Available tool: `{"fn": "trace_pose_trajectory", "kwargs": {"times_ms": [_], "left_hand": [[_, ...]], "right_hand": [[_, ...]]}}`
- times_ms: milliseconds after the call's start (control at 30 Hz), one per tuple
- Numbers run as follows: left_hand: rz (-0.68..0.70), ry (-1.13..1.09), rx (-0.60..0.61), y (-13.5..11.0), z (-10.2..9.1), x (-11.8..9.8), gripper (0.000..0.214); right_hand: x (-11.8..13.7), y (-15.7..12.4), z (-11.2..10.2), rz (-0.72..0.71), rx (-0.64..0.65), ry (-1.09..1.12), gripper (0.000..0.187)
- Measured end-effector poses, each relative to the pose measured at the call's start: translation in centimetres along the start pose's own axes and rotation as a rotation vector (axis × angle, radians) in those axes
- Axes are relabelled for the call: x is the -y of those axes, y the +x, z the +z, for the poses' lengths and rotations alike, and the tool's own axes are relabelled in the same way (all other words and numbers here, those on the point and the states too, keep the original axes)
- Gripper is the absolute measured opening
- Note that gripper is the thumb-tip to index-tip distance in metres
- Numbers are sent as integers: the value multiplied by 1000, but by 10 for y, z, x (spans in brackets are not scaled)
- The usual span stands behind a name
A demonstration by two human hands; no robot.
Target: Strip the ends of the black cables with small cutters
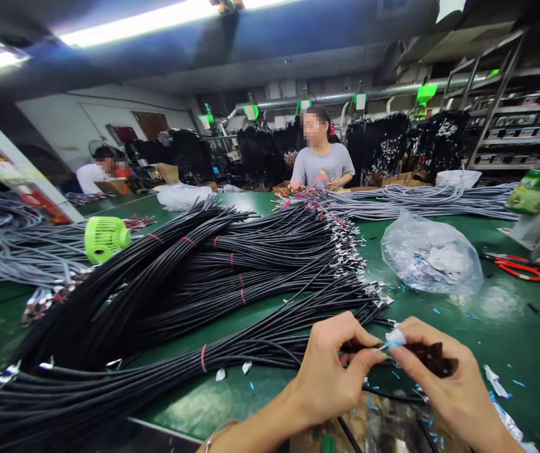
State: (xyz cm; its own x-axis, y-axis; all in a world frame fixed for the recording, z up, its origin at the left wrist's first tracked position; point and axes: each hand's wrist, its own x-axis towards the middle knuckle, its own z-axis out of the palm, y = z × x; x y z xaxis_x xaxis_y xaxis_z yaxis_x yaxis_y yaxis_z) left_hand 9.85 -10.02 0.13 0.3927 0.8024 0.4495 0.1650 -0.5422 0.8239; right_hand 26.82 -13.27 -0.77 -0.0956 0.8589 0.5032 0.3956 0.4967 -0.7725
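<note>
My left hand [333, 362] is closed, pinching a black cable near its stripped end [384, 346] between thumb and fingertips. Thumb and forefinger of my right hand [449, 380] meet at that same end and grip a small white piece [396, 337] there. A dark brown, jagged-edged thing [435, 360] shows in the right palm; its kind is unclear. Just left of the hands, black cables [157, 375] lie in a bundle tied with a pink band [203, 358]. More black cable bundles [194, 264] lie behind it, their white-tipped ends towards the right.
A clear plastic bag [433, 255] of scraps and red-handled pliers [518, 267] lie on the green table [194, 406] at right. A green fan [106, 239] stands left among grey cables [24, 248]. Blue and white scraps surround my hands. A co-worker [323, 160] works across the table.
</note>
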Motion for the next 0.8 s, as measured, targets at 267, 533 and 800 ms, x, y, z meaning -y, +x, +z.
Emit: {"fn": "trace_pose_trajectory", "kwargs": {"times_ms": [267,533,800], "left_hand": [[188,123,-174,-3,8,0,11],[344,250,-234,-3,9,3,12],[418,292,-261,-5,13,8,12]], "right_hand": [[-2,-6,6,-168,-208,-118,11],[-6,-9,5,-237,-161,-228,12],[-1,-2,4,-34,-144,-165,23]]}}
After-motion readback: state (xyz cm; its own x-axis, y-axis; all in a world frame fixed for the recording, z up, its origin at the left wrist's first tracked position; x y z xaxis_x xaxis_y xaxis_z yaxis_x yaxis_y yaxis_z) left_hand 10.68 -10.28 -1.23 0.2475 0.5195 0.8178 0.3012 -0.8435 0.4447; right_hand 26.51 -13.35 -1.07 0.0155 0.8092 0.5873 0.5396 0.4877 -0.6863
